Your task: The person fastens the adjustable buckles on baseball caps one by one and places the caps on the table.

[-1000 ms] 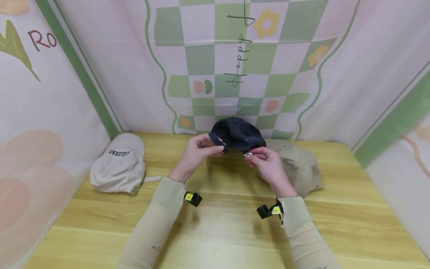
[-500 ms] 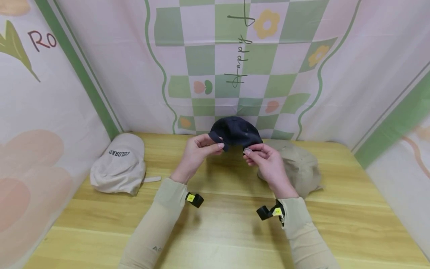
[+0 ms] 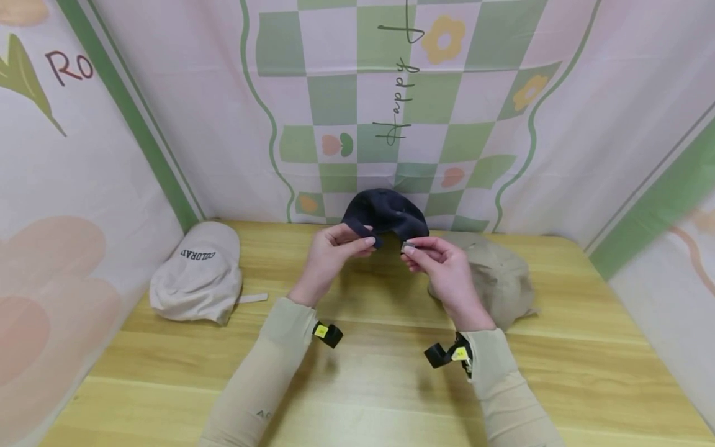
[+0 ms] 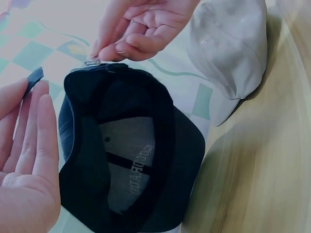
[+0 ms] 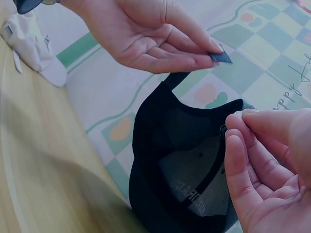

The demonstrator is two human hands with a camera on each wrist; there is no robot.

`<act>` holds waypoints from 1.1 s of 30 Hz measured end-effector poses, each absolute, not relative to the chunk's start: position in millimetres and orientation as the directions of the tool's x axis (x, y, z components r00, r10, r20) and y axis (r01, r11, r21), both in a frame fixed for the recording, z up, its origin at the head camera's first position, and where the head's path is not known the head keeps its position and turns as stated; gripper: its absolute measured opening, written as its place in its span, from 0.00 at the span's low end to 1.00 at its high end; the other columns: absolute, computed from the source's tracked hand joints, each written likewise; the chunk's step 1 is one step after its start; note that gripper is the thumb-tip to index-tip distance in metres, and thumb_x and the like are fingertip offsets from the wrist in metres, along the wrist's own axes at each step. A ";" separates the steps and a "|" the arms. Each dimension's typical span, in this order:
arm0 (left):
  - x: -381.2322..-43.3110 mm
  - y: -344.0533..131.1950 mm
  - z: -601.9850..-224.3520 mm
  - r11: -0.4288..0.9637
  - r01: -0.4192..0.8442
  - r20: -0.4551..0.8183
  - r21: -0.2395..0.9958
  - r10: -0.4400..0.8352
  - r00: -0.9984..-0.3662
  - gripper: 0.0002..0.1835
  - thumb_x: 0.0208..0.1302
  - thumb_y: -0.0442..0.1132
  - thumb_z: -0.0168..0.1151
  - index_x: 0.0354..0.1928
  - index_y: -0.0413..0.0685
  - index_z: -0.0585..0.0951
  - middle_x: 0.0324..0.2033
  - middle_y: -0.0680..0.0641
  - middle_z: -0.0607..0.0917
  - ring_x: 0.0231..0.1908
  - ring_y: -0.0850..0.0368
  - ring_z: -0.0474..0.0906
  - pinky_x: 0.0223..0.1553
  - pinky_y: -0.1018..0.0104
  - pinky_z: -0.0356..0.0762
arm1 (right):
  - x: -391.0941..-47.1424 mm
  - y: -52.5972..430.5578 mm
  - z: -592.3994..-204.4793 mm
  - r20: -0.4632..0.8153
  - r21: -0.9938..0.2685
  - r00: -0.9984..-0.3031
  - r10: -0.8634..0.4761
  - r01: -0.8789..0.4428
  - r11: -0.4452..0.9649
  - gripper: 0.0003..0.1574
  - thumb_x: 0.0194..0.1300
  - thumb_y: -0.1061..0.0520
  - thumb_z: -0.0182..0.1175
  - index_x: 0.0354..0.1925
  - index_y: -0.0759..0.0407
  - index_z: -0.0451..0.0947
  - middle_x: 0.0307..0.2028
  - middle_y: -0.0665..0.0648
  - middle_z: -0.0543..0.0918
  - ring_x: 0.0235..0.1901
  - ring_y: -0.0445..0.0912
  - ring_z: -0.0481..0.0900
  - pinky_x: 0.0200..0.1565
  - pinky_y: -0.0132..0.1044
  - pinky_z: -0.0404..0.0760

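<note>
A navy baseball cap (image 3: 385, 211) is held up off the table near the back wall, its inside showing in both wrist views. My left hand (image 3: 337, 251) pinches the cap's back strap (image 5: 221, 57), and the strap's free end sticks out past the fingertips. Across the back opening, my right hand (image 3: 441, 267) pinches the other side at a small metal buckle (image 4: 92, 61). Strap end and buckle are apart. Fingers partly hide the buckle in the right wrist view.
A cream cap (image 3: 195, 270) with dark lettering lies at the table's left, its strap (image 3: 253, 298) sticking out. Behind my right hand sits a khaki cap (image 3: 497, 282). A patterned cloth wall (image 3: 385, 99) stands at the back of the wooden table (image 3: 368, 385).
The navy cap has shifted slightly left and up. My right hand has moved a little left and my left hand slightly right, both keeping their pinch; the gap between them has narrowed.
</note>
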State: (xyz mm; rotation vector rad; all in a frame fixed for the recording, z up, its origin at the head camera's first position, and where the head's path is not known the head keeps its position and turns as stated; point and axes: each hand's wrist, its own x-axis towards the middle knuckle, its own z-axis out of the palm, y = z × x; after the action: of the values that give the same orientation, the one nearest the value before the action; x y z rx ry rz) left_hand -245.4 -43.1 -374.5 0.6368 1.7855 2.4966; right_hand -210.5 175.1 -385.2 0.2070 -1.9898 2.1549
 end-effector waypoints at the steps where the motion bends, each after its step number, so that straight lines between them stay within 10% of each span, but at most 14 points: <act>1: -245.5 -42.0 -375.0 -0.356 0.228 0.321 0.906 0.229 -0.919 0.05 0.63 0.24 0.69 0.37 0.40 0.87 0.43 0.36 0.88 0.34 0.50 0.88 0.44 0.54 0.86 | -210.1 174.2 -384.4 0.240 -0.967 -0.969 0.053 -0.244 -0.075 0.12 0.70 0.66 0.65 0.48 0.72 0.79 0.39 0.67 0.88 0.35 0.47 0.87 0.38 0.36 0.86; 33: -242.4 -24.5 -383.6 -0.284 0.218 0.275 0.934 0.178 -0.945 0.09 0.62 0.28 0.73 0.28 0.41 0.81 0.29 0.43 0.88 0.31 0.53 0.87 0.42 0.56 0.86 | -206.8 156.4 -382.4 0.289 -0.943 -0.956 0.051 -0.294 -0.158 0.13 0.67 0.68 0.66 0.49 0.73 0.82 0.34 0.57 0.89 0.33 0.48 0.88 0.37 0.37 0.87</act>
State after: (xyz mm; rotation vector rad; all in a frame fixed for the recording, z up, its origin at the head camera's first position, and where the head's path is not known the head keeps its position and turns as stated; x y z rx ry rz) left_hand -242.4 -24.5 -383.6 0.5253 1.8948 2.4828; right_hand -206.8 156.4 -382.4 0.2786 -1.8733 2.2131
